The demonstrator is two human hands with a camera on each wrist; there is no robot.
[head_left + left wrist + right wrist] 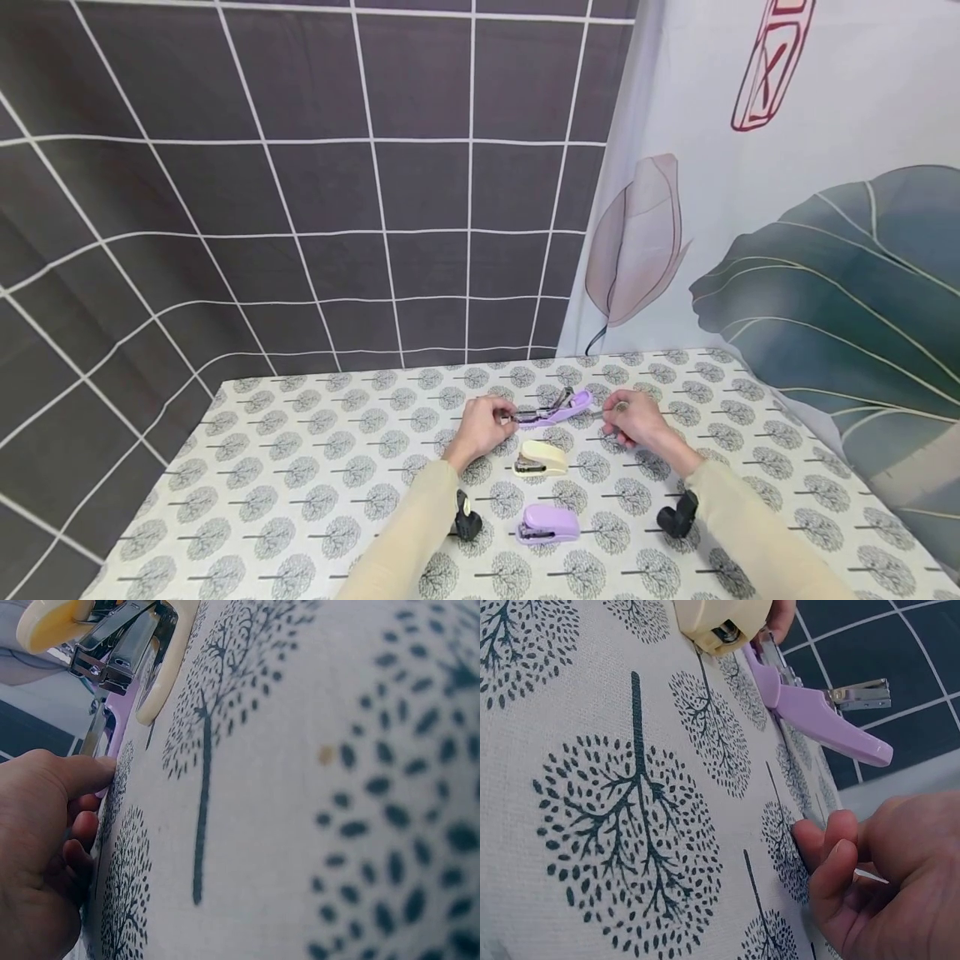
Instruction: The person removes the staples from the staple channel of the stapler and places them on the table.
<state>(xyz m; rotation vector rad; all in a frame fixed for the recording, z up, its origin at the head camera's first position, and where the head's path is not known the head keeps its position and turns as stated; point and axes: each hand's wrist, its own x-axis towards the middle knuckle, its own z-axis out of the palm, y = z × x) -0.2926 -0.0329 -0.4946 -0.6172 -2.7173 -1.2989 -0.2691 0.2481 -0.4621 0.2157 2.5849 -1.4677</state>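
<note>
A purple stapler lies unfolded at the back of the group, its cover swung away to the right and its metal parts exposed. My left hand pinches its left end between thumb and fingers. Off the stapler's right end is my right hand, its fingers bent inward close to the cloth; I cannot tell whether something small is between them. Just in front of the unfolded stapler stands a cream stapler, with its metal front facing left. Nearer to me sits a second purple stapler.
A white tablecloth printed with grey trees covers the table. Behind it hangs a dark gridded curtain, and a pale cloth with leaf and petal prints at the right. Black wrist devices sit at both sleeves.
</note>
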